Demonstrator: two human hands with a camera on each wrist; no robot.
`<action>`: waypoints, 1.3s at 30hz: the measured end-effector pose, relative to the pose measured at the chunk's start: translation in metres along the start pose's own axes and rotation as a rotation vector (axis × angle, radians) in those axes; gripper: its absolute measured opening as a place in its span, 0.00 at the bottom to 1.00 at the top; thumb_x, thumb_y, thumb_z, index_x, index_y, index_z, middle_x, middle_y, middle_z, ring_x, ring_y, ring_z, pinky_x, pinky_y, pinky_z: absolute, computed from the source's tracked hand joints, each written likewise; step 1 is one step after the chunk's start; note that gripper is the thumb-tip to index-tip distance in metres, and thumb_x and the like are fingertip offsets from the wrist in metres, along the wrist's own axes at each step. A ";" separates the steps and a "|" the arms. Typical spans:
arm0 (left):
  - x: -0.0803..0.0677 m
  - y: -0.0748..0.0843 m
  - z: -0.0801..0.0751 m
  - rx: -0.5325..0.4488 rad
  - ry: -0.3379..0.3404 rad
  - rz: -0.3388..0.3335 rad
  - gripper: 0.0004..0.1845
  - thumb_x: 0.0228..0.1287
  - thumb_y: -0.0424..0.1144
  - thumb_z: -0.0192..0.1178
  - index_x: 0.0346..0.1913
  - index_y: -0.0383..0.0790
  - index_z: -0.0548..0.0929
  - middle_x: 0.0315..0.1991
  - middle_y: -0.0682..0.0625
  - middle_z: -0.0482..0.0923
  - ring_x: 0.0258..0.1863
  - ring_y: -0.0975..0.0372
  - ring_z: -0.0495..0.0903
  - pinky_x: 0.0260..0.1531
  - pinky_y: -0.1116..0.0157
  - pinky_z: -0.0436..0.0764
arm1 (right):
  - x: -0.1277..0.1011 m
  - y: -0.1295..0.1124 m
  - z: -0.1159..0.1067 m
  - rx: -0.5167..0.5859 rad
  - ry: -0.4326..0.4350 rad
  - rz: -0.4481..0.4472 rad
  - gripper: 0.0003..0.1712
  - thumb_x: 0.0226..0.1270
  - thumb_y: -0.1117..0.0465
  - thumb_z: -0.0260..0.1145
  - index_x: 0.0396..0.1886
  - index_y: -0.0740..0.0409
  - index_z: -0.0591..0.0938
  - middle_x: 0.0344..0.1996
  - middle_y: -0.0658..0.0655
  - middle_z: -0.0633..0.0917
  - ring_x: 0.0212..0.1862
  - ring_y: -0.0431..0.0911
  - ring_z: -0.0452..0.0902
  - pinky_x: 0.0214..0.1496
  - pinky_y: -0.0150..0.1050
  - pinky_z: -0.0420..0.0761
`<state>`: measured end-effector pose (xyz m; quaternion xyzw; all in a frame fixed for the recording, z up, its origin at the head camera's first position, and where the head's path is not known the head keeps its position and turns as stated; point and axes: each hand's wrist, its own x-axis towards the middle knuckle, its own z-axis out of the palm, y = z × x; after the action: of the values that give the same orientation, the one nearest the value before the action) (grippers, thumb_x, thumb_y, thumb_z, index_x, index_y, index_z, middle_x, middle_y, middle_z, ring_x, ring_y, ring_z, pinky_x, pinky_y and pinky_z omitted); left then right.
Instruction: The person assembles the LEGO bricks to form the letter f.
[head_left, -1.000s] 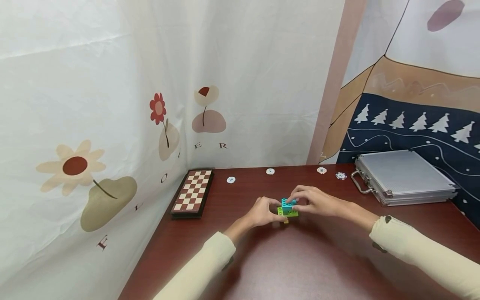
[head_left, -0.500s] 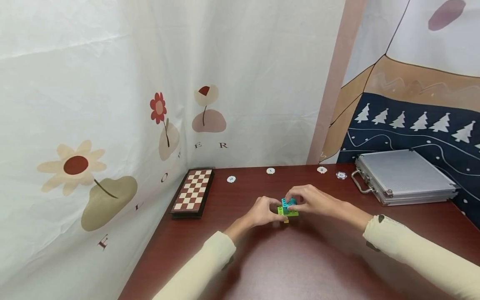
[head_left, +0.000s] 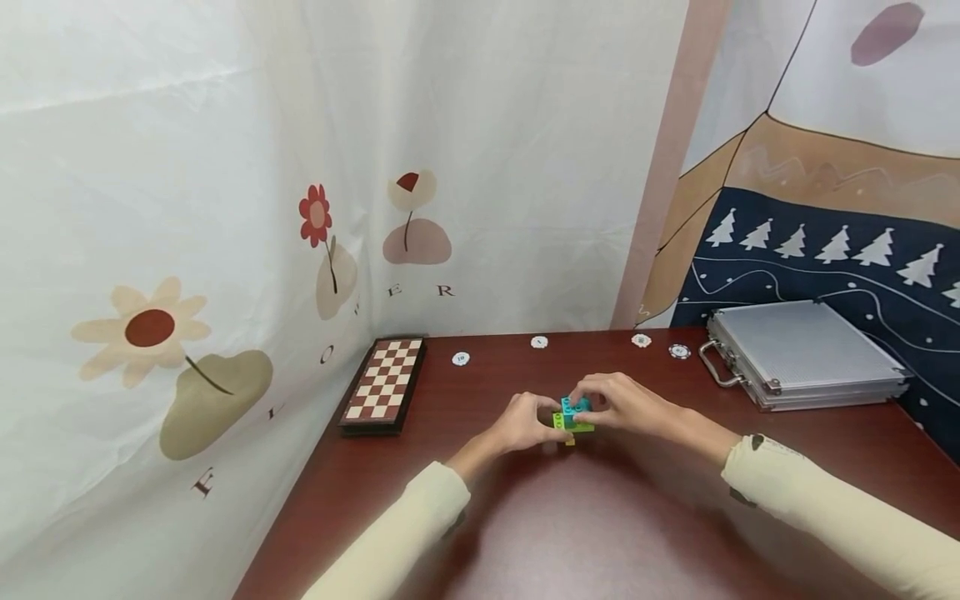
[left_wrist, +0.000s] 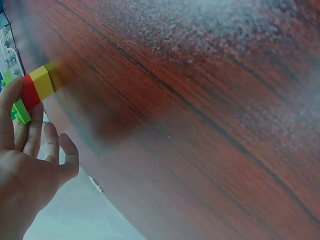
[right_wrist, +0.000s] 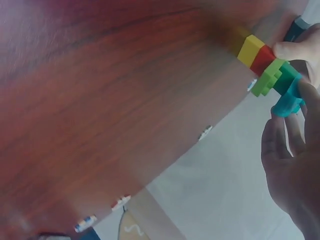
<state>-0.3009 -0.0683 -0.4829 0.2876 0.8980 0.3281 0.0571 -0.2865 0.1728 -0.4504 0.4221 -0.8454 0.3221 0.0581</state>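
Both hands pinch the brick stack [head_left: 573, 417]: left hand [head_left: 525, 423] low, right hand [head_left: 622, 402] on teal top brick [right_wrist: 289, 100]; uneven squeeze w/ that grip could snap it apart onto worktop [head_left: 600, 517].

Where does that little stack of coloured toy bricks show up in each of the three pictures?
Head view: the brick stack sits mid-table, between both hands.
Left wrist view: upper left edge, yellow and red bricks at the fingertips.
Right wrist view: upper right, the whole stack, yellow end toward the table.
Shared landmark: the dark red wooden table.
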 end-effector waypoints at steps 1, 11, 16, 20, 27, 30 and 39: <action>0.000 0.000 0.000 -0.001 0.002 0.003 0.24 0.56 0.52 0.79 0.52 0.43 0.90 0.40 0.61 0.89 0.43 0.70 0.81 0.44 0.70 0.80 | -0.001 0.001 0.001 0.006 0.006 -0.002 0.10 0.67 0.56 0.76 0.45 0.46 0.86 0.39 0.42 0.85 0.35 0.43 0.80 0.39 0.37 0.84; -0.009 0.004 0.004 -0.038 -0.007 0.031 0.24 0.61 0.49 0.77 0.56 0.40 0.86 0.30 0.60 0.84 0.29 0.71 0.79 0.32 0.72 0.77 | -0.014 0.005 0.012 0.097 0.021 0.023 0.29 0.66 0.58 0.77 0.64 0.53 0.79 0.55 0.50 0.83 0.51 0.44 0.81 0.50 0.41 0.86; -0.012 0.005 0.002 -0.044 -0.012 0.030 0.31 0.60 0.52 0.77 0.62 0.39 0.82 0.37 0.57 0.85 0.36 0.68 0.81 0.38 0.71 0.79 | -0.021 0.008 0.013 0.177 0.003 0.041 0.32 0.69 0.64 0.74 0.71 0.55 0.75 0.59 0.56 0.82 0.53 0.49 0.82 0.51 0.41 0.86; -0.015 0.009 -0.005 -0.082 0.012 0.061 0.32 0.62 0.50 0.76 0.65 0.42 0.80 0.48 0.54 0.88 0.47 0.63 0.85 0.50 0.62 0.83 | -0.024 0.010 0.013 0.252 0.000 0.086 0.33 0.71 0.65 0.72 0.72 0.54 0.72 0.57 0.58 0.83 0.54 0.52 0.85 0.50 0.40 0.86; -0.016 0.012 -0.007 -0.090 0.048 0.119 0.26 0.63 0.41 0.76 0.64 0.47 0.82 0.51 0.53 0.88 0.52 0.64 0.85 0.56 0.59 0.82 | -0.027 0.012 0.011 0.271 0.015 0.113 0.26 0.73 0.63 0.71 0.67 0.54 0.75 0.52 0.56 0.87 0.54 0.52 0.85 0.49 0.41 0.86; -0.015 0.012 -0.006 -0.098 0.058 0.114 0.25 0.64 0.39 0.75 0.64 0.48 0.82 0.51 0.54 0.88 0.52 0.63 0.85 0.56 0.59 0.82 | -0.029 0.013 0.011 0.279 0.023 0.115 0.24 0.74 0.62 0.70 0.66 0.53 0.76 0.51 0.56 0.87 0.53 0.52 0.86 0.49 0.41 0.86; 0.001 0.014 -0.002 -0.124 0.063 0.106 0.28 0.67 0.40 0.72 0.69 0.48 0.78 0.50 0.53 0.89 0.57 0.62 0.84 0.61 0.57 0.79 | -0.033 0.020 0.004 0.217 0.076 0.221 0.26 0.75 0.61 0.68 0.70 0.56 0.76 0.54 0.55 0.84 0.54 0.49 0.84 0.56 0.42 0.84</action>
<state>-0.2949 -0.0601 -0.4729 0.3201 0.8608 0.3946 0.0290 -0.2795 0.2016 -0.4753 0.3180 -0.8441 0.4317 0.0083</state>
